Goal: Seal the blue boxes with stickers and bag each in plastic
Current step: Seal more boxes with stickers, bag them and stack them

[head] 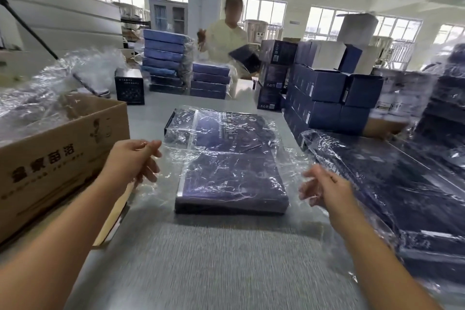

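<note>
Now, fingers of the left hand (133,158) pinch the crinkled clear plastic bag (173,156); fingers of the right hand (324,186) hang loosely spread, holding nothing. Inside, the flat dark-blue box (234,178) lies on the grey desk (226,259). A lopsided tug could tear the film.

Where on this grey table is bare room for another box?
Best: the wide strip of table nearest you, before the flat dark-blue box in its clear plastic bag. A smaller patch lies beyond it, before the far box stacks. The brown cardboard carton crowds the left, bagged boxes the right.
</note>
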